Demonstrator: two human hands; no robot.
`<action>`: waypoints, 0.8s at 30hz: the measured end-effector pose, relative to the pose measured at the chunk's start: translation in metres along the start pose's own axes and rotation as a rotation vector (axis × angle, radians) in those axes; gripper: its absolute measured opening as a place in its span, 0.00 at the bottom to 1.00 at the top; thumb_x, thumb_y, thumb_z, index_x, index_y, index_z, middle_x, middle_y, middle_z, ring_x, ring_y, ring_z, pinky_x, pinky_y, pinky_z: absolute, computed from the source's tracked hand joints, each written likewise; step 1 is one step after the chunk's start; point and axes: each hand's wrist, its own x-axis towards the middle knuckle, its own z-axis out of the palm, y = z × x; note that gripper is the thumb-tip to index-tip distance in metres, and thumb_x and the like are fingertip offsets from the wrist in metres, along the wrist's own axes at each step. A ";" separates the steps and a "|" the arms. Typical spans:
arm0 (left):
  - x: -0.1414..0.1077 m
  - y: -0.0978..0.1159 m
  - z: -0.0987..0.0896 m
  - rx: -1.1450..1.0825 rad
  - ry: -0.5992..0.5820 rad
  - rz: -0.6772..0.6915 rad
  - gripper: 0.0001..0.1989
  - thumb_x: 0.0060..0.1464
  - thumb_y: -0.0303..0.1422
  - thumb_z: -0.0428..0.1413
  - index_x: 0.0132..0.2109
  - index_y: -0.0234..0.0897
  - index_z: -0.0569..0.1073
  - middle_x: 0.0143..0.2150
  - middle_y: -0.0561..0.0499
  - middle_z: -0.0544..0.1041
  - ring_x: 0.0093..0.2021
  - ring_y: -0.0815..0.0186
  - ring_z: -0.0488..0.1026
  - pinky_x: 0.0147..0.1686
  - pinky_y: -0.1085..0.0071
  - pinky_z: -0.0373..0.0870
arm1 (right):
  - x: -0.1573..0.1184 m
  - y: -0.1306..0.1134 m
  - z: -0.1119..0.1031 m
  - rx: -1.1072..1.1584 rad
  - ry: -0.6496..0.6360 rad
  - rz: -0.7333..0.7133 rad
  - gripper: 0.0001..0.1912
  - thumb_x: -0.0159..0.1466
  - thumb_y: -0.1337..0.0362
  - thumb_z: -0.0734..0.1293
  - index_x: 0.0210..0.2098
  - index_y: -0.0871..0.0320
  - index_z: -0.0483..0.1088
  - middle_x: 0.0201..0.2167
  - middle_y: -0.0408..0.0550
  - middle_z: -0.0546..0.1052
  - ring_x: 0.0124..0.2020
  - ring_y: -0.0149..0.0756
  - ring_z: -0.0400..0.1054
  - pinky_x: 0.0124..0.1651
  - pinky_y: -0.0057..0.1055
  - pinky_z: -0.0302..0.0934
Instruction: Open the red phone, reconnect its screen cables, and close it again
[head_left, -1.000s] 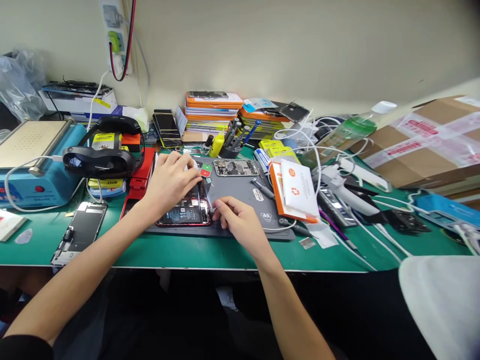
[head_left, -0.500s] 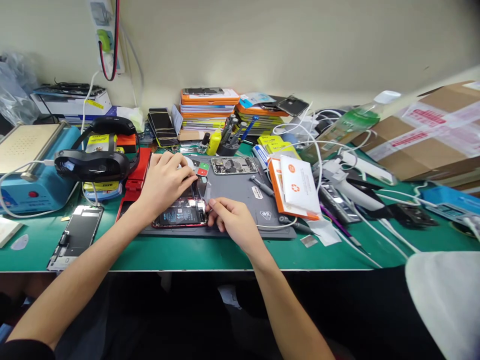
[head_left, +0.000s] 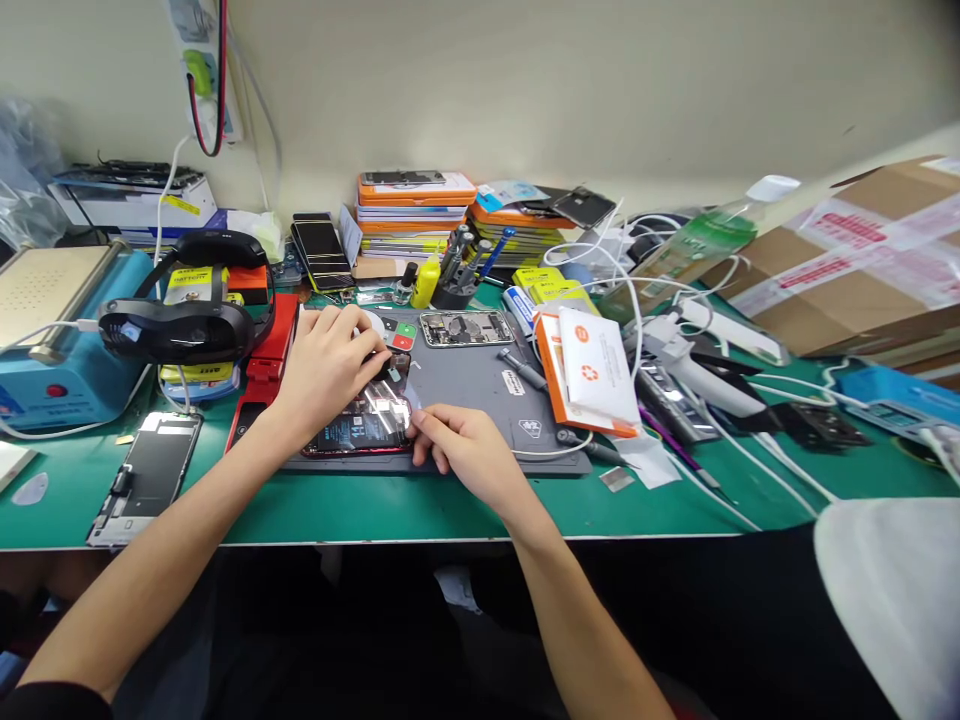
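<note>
An opened phone (head_left: 360,432) with a red frame and a black battery lies on a dark grey work mat (head_left: 480,400). My left hand (head_left: 334,355) arches over its upper part, fingers bent together at the far edge; what they grip, if anything, is hidden. At the phone's right end my right hand (head_left: 461,445) pinches the corner of a thin clear film (head_left: 415,398). Glossy reflections show across the phone's inside. Behind it, a second opened phone housing (head_left: 466,328) rests on the mat.
A detached phone screen (head_left: 154,475) lies at left beside a black headset (head_left: 184,325) and a blue machine (head_left: 75,340). Orange and white boxes (head_left: 592,370), a screwdriver (head_left: 521,367) and white cables crowd the right. A pen holder (head_left: 455,293) stands behind.
The clear film, raised beside the right hand before, now sits lower and flatter near the phone. Both hands stay almost in place; the view has shifted slightly.
</note>
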 end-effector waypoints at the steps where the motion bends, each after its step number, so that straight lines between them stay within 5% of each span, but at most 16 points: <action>1: 0.000 0.000 0.000 -0.003 0.000 -0.004 0.11 0.74 0.37 0.57 0.43 0.38 0.80 0.48 0.45 0.81 0.48 0.54 0.71 0.51 0.55 0.60 | -0.001 0.000 0.000 -0.008 -0.004 -0.008 0.26 0.69 0.40 0.64 0.33 0.57 0.75 0.22 0.45 0.79 0.18 0.29 0.59 0.26 0.29 0.54; 9: -0.002 0.001 0.001 -0.064 -0.009 -0.039 0.11 0.73 0.37 0.57 0.44 0.38 0.81 0.49 0.44 0.80 0.49 0.54 0.71 0.51 0.55 0.60 | -0.034 -0.006 -0.022 -0.107 -0.073 -0.147 0.21 0.75 0.47 0.66 0.33 0.55 0.78 0.29 0.45 0.81 0.28 0.33 0.69 0.34 0.31 0.61; 17: -0.003 -0.003 -0.006 -0.219 -0.025 -0.081 0.13 0.75 0.39 0.56 0.46 0.40 0.84 0.47 0.47 0.82 0.49 0.58 0.73 0.54 0.57 0.62 | -0.081 0.034 -0.040 0.006 0.172 -0.364 0.21 0.77 0.51 0.64 0.33 0.54 0.77 0.29 0.48 0.79 0.28 0.35 0.71 0.30 0.31 0.65; 20: -0.003 -0.006 -0.020 -0.295 0.007 -0.136 0.12 0.75 0.37 0.56 0.49 0.40 0.83 0.49 0.48 0.83 0.50 0.59 0.75 0.54 0.59 0.65 | -0.089 0.043 -0.036 0.044 0.158 -0.405 0.20 0.77 0.53 0.65 0.31 0.54 0.77 0.26 0.48 0.78 0.25 0.35 0.72 0.26 0.29 0.65; 24: -0.023 0.010 -0.061 -0.368 0.110 -0.282 0.17 0.79 0.36 0.48 0.53 0.38 0.81 0.50 0.46 0.84 0.51 0.60 0.77 0.56 0.59 0.71 | -0.105 0.039 -0.022 0.075 0.106 -0.455 0.22 0.77 0.53 0.64 0.28 0.53 0.74 0.22 0.46 0.77 0.24 0.36 0.75 0.27 0.29 0.69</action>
